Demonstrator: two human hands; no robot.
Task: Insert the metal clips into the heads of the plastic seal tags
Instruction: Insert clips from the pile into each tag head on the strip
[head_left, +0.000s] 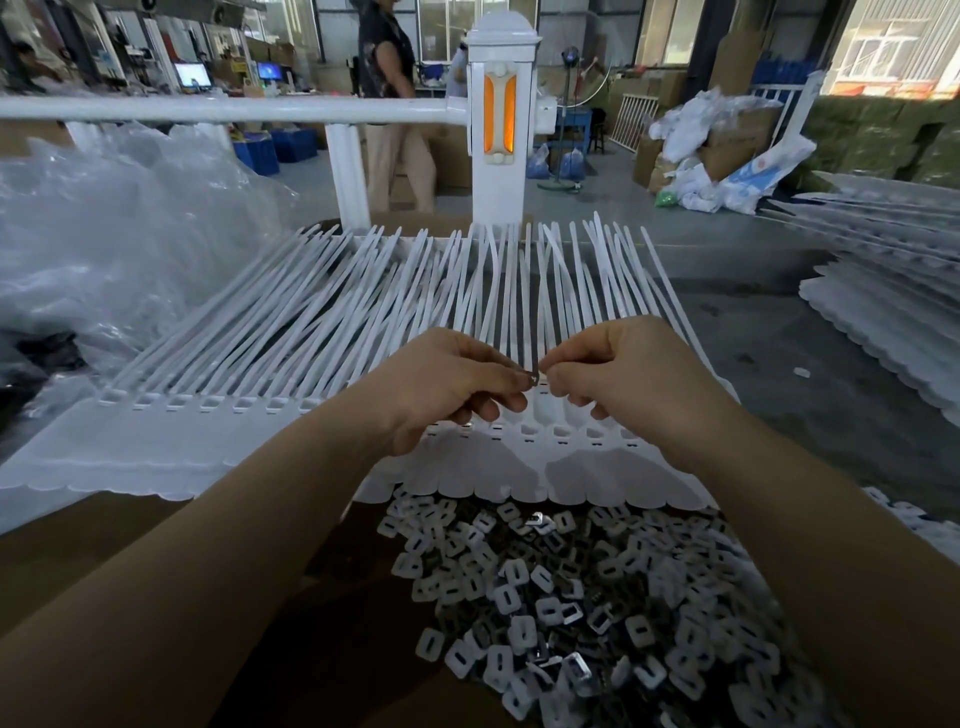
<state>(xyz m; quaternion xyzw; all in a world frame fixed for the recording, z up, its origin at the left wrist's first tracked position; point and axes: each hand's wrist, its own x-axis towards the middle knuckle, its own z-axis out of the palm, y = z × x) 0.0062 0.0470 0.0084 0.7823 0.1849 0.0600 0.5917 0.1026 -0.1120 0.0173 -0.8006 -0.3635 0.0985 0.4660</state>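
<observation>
Both hands meet over the seal tags (322, 332).
The left hand (447, 387) and right hand (631, 374) pinch one small metal clip (533, 381) together, above the clip pile (587, 597).

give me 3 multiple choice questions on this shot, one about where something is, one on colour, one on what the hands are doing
1. Where is the pile of metal clips?
A. nearer the camera than the seal tags, between the forearms
B. hung on the white rail
C. on the far floor

2. What colour are the seal tags?
A. blue
B. white
C. black

3. What are the left hand and right hand doing?
A. both lie flat and open
B. only the left holds something
C. both pinch one small metal clip between their fingertips

Answers:
1 A, the clips are heaped below the tag heads at the bottom of the view.
2 B, the straps and heads are all white.
3 C, the fingertips of both hands meet on the clip above the row of heads.
</observation>
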